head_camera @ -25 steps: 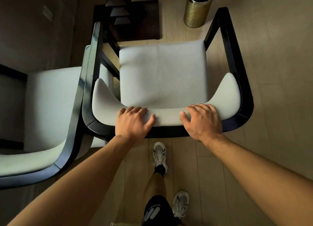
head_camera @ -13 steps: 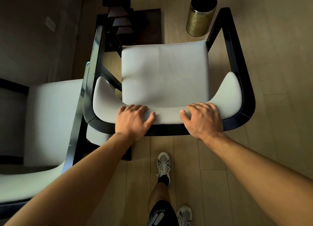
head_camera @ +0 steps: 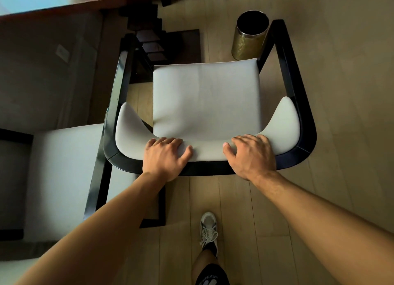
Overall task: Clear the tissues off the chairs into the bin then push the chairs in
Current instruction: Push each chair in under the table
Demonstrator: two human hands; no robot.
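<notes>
A black-framed chair with a pale grey seat (head_camera: 204, 97) stands in front of me, and no tissue shows on it. My left hand (head_camera: 164, 156) and my right hand (head_camera: 251, 154) both grip the top of its padded backrest, fingers curled over the pad and thumbs spread. The brass-coloured bin (head_camera: 249, 37) stands on the floor beyond the seat's far right corner, its inside dark. A second matching chair (head_camera: 64, 167) sits at the left, its seat also bare.
A reddish wooden table edge (head_camera: 64, 7) runs across the top left, with its dark stepped base (head_camera: 153, 43) on the floor ahead of the chair. My shoe (head_camera: 209, 229) is on the wooden floor behind the chair. Open floor lies to the right.
The chair under my hands has slid forward past the left chair toward the table. The table edge has come into view and my feet have stepped forward.
</notes>
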